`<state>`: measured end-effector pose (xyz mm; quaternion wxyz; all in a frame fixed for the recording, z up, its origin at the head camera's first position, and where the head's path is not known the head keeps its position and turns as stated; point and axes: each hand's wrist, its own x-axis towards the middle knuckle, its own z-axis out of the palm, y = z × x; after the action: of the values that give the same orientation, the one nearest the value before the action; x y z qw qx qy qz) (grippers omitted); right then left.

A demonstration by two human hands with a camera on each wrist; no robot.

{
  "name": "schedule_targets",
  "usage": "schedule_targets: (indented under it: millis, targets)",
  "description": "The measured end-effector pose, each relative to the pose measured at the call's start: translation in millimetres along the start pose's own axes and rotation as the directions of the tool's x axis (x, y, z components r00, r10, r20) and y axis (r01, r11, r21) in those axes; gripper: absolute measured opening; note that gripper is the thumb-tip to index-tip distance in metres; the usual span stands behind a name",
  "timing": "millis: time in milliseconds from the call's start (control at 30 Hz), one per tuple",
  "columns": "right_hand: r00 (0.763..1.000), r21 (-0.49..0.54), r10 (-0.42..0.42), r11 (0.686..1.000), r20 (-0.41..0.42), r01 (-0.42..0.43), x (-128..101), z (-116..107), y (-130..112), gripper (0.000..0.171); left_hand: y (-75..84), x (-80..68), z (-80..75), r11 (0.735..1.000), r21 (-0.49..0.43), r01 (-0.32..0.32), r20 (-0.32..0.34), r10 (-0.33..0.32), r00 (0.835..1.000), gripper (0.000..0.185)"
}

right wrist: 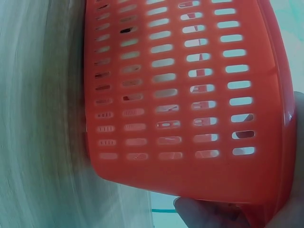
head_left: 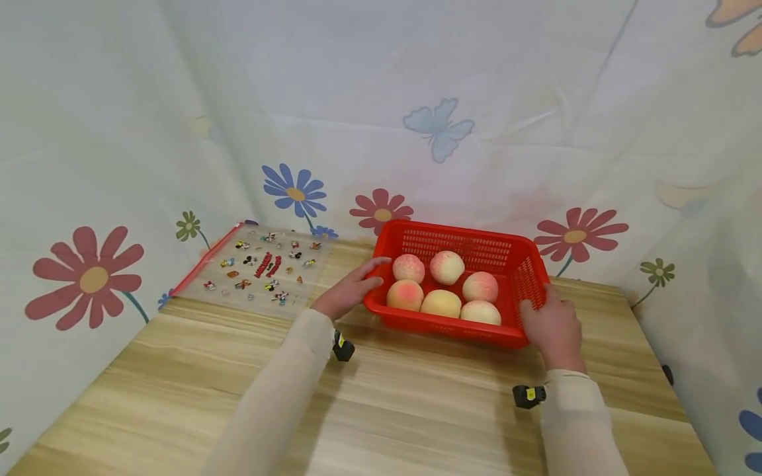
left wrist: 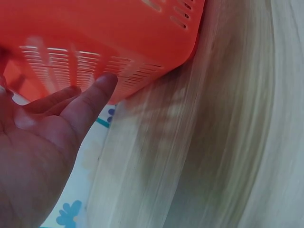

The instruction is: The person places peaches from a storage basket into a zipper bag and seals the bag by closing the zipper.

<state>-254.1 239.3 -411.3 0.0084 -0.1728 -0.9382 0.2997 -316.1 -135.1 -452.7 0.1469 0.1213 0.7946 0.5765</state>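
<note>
A red plastic basket (head_left: 458,330) with slotted walls stands on the wooden table and holds several peaches (head_left: 447,268), some pale and some blushed pink. At its left end is my left hand (head_left: 350,289), thumb and forefinger at the rim. Its other fingers (left wrist: 90,102) lie fairly straight beside the slotted outer wall in the left wrist view. My right hand (head_left: 553,330) grips the right end, with the thumb over the rim. In the right wrist view, fingertips (right wrist: 204,213) show beneath the basket's corner, and the rest of that hand is mostly out of frame.
A clear zip bag (head_left: 268,271) with small printed cartoon figures and a red zip edge lies flat left of the basket. Behind and beside the wooden table (head_left: 405,403) hangs a white cloth (head_left: 357,86) printed with flowers and butterflies.
</note>
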Motion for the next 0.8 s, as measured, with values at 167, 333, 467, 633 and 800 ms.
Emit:
schedule_targets:
  millis: [167, 333, 467, 633, 800]
  targets:
    - [1.000, 0.053, -0.007, 0.999, 0.015, 0.006, -1.6, 4.5, -4.2, 0.075, -2.1, -1.3, -7.7, 1.000, -0.018, -0.009, -0.007, 0.009, 1.000, 0.045]
    - [0.999, 0.105, -0.043, 0.994, 0.005, 0.042, -3.2, 7.8, -3.4, 0.067, -3.4, -4.2, -12.4, 0.999, -0.035, 0.011, -0.022, -0.012, 1.000, 0.045]
    - [0.998, 0.192, -0.066, 0.979, 0.015, 0.062, -4.6, 9.9, -2.7, 0.063, -5.5, -6.0, -17.8, 0.999, -0.044, 0.010, -0.035, -0.012, 0.999, 0.044]
    - [0.995, 0.336, -0.082, 0.940, 0.063, 0.056, -6.5, 10.5, -0.2, 0.061, -10.3, -4.5, -24.4, 0.998, -0.063, 0.004, -0.024, -0.006, 1.000, 0.045]
    - [0.984, 0.541, -0.110, 0.841, 0.141, 0.016, -8.1, 10.6, 5.2, 0.061, -13.9, -4.5, -29.1, 0.997, -0.073, -0.008, -0.023, 0.006, 1.000, 0.045]
